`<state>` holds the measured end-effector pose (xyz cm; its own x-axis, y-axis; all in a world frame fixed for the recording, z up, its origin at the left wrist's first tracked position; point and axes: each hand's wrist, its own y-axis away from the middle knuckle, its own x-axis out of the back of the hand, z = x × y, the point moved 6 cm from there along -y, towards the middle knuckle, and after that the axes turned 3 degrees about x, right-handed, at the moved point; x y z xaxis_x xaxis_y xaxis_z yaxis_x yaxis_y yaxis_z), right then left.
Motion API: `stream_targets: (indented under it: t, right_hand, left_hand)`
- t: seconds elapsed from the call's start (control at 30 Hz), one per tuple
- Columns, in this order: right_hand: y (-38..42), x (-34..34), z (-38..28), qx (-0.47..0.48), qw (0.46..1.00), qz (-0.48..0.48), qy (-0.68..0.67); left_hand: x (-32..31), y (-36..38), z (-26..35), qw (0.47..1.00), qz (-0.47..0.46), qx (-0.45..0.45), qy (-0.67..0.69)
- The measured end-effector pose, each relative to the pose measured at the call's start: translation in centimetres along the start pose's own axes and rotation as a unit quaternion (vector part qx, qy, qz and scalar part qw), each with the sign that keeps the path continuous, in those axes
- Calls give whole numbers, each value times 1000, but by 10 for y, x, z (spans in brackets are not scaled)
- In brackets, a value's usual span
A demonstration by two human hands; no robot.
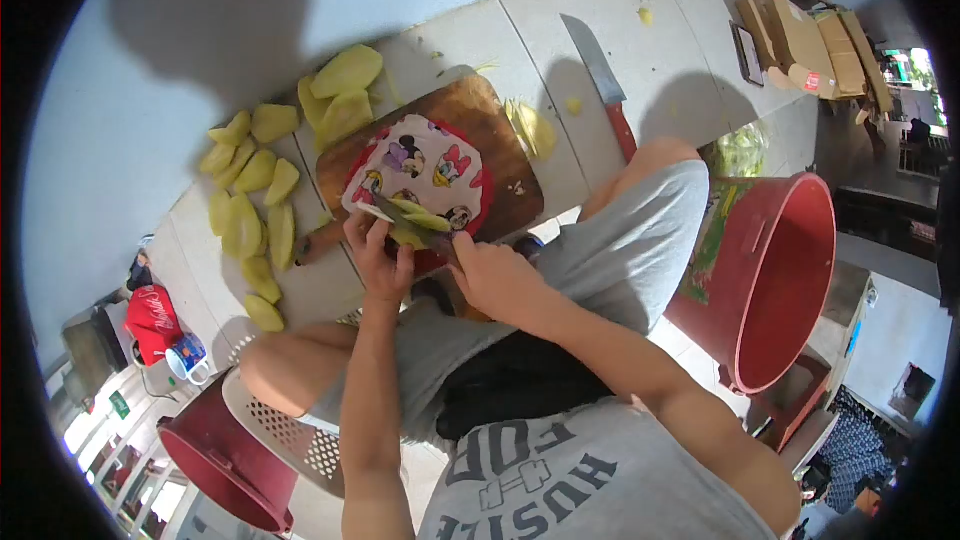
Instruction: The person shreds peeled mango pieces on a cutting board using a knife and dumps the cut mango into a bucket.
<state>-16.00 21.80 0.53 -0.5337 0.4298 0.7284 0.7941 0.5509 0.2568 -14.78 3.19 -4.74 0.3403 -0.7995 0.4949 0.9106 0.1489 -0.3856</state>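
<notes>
My right hand (pixel 492 275) is closed round the handle of a knife, its dark blade (pixel 425 220) lying across pale-green fruit. My left hand (pixel 378 258) is curled round a peeled fruit piece (pixel 408 236) that looks like green mango, with a whitish edge near the fingertips. Both hands are at the near edge of a round plate (pixel 445 148) with a red rim and cartoon figures. Under the plate is a wooden cutting board (pixel 510 165), its handle pointing left. Several peeled fruit pieces (pixel 243 225) lie left of the board, and larger ones (pixel 347 72) touch its far edge.
A second knife (pixel 598 70) with a red handle lies on the tiled surface (pixel 450 40). Thin fruit slices (pixel 532 128) sit right of the board. Red bins (pixel 775 280) flank my legs, with a white perforated basket (pixel 290 430) at left. A phone (pixel 746 54) and cardboard (pixel 805 45) lie far right.
</notes>
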Motion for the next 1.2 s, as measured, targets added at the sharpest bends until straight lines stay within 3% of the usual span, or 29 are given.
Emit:
stream_targets:
  t: [0.3,0.83,1.0,1.2]
  right_hand:
    - [39,50,-38,5,1000,-6,-2]
    - [10,-5,3,3,1000,14,-24]
    - [33,42,-34,21,1000,6,22]
    - [40,45,-36,-1,1000,-17,0]
  left_hand:
    - [-1,1,0,999,-1,-22,-44]
    - [0,2,2,999,7,-12,-33]
    - [0,6,0,999,3,-11,-47]
    - [-2,3,-5,1000,9,-27,-10]
